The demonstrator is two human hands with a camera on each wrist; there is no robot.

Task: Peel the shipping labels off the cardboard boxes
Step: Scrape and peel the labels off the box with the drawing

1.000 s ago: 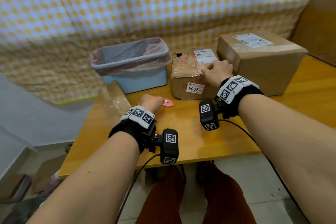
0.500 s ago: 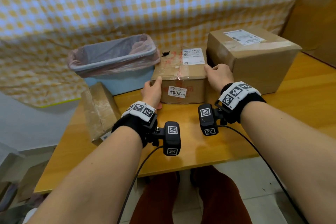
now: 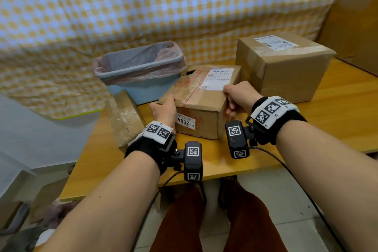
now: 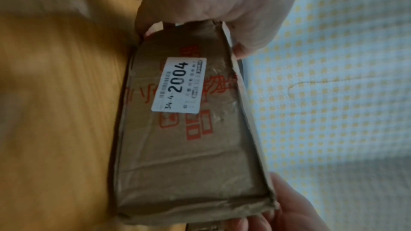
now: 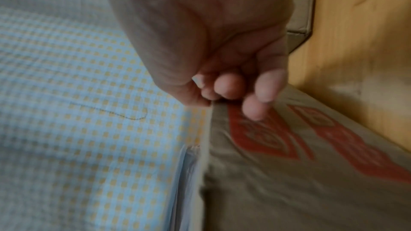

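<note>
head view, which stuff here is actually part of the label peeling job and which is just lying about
Part of the job:
- middle box, held at both ends by the left hand and right hand
- its top label and "2004" sticker
- big box with its label
- small box
- lined bin, probably for peeled labels

Lying about:
- checked cloth
- table

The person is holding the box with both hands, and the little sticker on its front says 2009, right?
Almost. Both the left hand and the right hand do hold the box, but the little sticker on its front says 2004, not 2009. The left wrist view shows the number plainly.
</note>
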